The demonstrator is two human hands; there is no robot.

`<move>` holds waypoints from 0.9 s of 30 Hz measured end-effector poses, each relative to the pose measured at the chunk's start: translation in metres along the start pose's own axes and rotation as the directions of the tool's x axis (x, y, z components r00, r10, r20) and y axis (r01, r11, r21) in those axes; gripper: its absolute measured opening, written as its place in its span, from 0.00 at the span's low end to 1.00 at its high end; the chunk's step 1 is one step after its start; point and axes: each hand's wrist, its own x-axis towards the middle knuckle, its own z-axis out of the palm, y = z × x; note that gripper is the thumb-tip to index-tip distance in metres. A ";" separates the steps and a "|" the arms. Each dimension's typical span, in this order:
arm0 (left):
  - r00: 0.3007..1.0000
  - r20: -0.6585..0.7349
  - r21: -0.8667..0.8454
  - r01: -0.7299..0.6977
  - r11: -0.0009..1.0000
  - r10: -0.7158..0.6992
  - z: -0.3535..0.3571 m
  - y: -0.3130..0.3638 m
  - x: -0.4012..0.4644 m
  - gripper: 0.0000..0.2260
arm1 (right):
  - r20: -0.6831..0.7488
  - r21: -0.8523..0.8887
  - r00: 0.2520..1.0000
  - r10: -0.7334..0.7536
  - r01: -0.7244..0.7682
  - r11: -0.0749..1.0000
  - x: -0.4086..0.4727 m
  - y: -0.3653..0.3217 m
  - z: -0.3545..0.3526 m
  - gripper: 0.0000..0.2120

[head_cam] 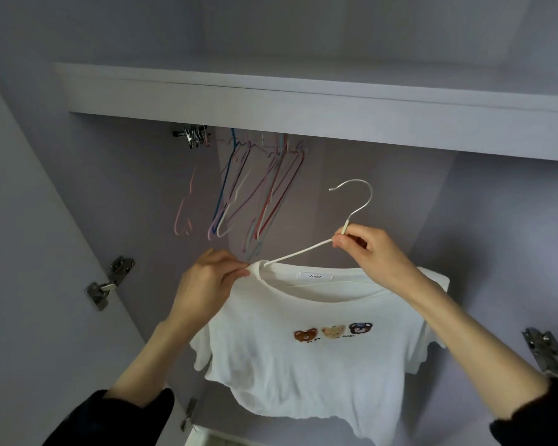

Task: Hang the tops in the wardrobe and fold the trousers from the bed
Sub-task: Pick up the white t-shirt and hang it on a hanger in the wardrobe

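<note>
A white T-shirt [303, 365] with three small bear faces printed on the chest hangs on a white hanger [303, 251], held up between both hands in front of the open wardrobe [303, 101]. The right hand [368, 249] pinches the hanger just below its metal hook — fingers curled round the neck of it. The left hand [207, 278] grips the shirt's collar at the shoulder, where the hanger arm slips inside. The hook points up and left, below the shelf edge and not on the rail. Behind, empty coloured hangers [255, 194] dangle — slightly blurred.
</note>
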 end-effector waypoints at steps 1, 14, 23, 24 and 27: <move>1.000 0.000 0.019 -0.003 1.000 0.003 -0.001 0.000 0.001 0.03 | 0.002 -0.019 1.000 -0.004 0.004 1.000 0.000 0.001 -0.001 0.09; 0.999 -0.026 -0.124 -0.045 0.991 0.043 0.030 0.042 0.002 0.06 | -0.172 -0.417 0.875 -0.453 0.352 0.838 -0.010 -0.005 0.038 0.10; 0.985 -0.115 -0.273 0.091 0.958 -0.127 0.036 0.041 0.004 0.06 | -0.187 -0.633 0.817 -0.546 0.325 0.703 -0.026 0.020 0.032 0.06; 0.986 -0.113 -0.274 0.091 0.957 -0.126 0.036 0.040 0.003 0.06 | -0.178 -0.647 0.818 -0.546 0.321 0.692 -0.028 0.024 0.029 0.02; 0.990 -0.094 -0.287 0.078 0.955 -0.109 0.038 0.041 0.004 0.06 | -0.166 -0.666 0.834 -0.526 0.298 0.684 -0.036 0.038 0.024 0.08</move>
